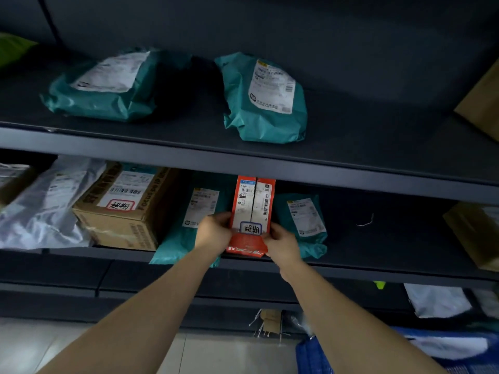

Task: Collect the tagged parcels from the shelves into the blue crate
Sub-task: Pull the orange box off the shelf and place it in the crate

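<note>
Red parcel [252, 211] with its tag [251, 228] was gripped at its near end, left hand [214, 230] and right hand [282, 245] clamped on either side. Pick-up step was judged in hand. Next move: parcel to be drawn clear and lowered into the blue crate [313, 354], below and right of the hands.

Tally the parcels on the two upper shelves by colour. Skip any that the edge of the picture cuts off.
teal bags: 4
brown cardboard box: 1
red parcel: 1
Total: 6
</note>
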A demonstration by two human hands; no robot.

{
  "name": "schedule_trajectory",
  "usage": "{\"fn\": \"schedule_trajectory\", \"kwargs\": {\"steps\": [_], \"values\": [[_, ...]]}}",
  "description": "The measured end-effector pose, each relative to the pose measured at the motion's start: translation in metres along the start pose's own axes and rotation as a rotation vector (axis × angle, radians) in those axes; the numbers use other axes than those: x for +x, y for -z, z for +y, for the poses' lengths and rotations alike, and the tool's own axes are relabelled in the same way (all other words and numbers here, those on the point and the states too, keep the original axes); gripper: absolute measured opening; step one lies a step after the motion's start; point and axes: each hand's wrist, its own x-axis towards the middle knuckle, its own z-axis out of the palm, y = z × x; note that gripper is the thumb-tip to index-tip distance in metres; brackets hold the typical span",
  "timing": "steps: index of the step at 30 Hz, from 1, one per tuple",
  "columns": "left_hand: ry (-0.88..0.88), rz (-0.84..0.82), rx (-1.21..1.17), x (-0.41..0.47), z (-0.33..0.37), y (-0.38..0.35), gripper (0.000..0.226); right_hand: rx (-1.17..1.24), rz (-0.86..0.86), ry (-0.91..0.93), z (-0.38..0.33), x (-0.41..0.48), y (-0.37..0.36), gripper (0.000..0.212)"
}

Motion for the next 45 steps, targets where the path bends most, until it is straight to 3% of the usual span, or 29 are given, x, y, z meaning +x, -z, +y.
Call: {"fn": "schedule_trajectory", "kwargs": {"steps": [9,19,36,45], "values": [[-0.068,0.052,-0.066,-0.071,0.011,-0.003,0.041,0.105,-0.006,0.074,0.008,-0.054,0.028,0.031],[-0.057,0.147,-0.139,-0.219,0.02,-0.061,0.039,0.055,-0.035,0.133,0.062,-0.157,0.108,0.036],[-0.04,-0.101,-0.11,-0.416,-0.011,-0.188,0.034,0.094,0.175,-0.013,0.208,-0.339,0.225,0.036],[0.033,-0.173,-0.066,-0.479,-0.027,-0.288,0.04,0.131,0.171,-0.107,0.284,-0.387,0.308,0.03]]}}
